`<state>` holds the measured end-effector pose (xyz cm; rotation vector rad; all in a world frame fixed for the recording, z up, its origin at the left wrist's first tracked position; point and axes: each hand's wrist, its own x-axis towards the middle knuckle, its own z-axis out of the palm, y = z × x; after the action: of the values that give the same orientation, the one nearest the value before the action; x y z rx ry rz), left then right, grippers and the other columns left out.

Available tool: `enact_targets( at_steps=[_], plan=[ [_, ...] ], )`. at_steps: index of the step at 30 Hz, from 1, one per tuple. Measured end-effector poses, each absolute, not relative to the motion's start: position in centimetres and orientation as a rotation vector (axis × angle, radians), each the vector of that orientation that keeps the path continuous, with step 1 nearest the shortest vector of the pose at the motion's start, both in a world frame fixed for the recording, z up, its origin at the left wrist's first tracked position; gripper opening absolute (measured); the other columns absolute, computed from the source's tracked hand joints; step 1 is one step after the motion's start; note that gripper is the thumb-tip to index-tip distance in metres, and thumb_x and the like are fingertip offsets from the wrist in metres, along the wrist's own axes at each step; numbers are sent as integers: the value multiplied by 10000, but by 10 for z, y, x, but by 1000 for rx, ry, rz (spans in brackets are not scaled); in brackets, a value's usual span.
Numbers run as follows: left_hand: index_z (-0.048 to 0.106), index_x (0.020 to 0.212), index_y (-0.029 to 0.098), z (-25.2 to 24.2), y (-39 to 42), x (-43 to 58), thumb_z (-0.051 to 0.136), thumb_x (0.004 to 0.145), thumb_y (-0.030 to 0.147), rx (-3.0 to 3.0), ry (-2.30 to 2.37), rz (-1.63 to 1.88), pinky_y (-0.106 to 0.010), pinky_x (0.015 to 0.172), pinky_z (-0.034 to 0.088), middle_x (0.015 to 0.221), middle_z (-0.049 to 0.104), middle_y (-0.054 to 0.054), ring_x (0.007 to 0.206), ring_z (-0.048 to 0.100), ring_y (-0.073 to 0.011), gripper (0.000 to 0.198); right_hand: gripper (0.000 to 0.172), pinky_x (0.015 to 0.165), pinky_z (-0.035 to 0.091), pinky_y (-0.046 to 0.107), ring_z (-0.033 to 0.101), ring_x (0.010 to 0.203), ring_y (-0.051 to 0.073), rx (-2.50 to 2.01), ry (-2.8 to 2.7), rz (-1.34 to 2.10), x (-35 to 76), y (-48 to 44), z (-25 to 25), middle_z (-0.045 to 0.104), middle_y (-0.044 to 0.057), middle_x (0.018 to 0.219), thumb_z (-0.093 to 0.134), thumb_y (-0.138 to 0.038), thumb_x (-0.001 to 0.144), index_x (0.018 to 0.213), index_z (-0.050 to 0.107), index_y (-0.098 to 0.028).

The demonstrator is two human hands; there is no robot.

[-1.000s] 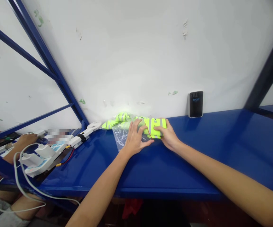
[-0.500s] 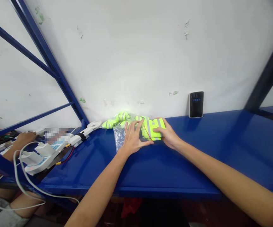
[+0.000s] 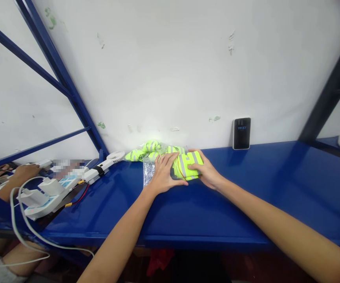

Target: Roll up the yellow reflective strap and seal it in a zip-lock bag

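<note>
Pinching the folded bundle (image 3: 196, 158) at its end, the right hand (image 3: 209, 172) held it over the blue table (image 3: 217, 216); the left hand (image 3: 162, 176) was spread beside it, a thin red band (image 3: 181, 169) at its fingertips. The bundle was bright yellow-green with grey stripes. Behind lay similar pieces (image 3: 150, 146).
</note>
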<state>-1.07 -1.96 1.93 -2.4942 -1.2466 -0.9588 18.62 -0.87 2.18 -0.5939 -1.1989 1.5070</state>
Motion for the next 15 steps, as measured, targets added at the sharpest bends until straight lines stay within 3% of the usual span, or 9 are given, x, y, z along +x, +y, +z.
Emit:
enact_targets(
  at_steps=[11,15],
  plan=[
    [296,1444,236,17,-23,4,616,660,738,-2440,-1228,-912,-537,1149,79,1400,433,-139,1312,359,-314,985,461,720,456,292,528,805,178,-719,-1446,1170,179,-11,14,552,-25,861,638,-213,672,1095,463,-266],
    [238,1473,226,17,-25,7,663,660,682,-2478,-1193,-832,-554,1150,67,1417,404,-151,1325,344,-324,1025,454,793,458,335,527,900,210,-787,-1536,1076,179,-9,10,557,6,948,575,-231,696,1128,439,-262]
  ],
)
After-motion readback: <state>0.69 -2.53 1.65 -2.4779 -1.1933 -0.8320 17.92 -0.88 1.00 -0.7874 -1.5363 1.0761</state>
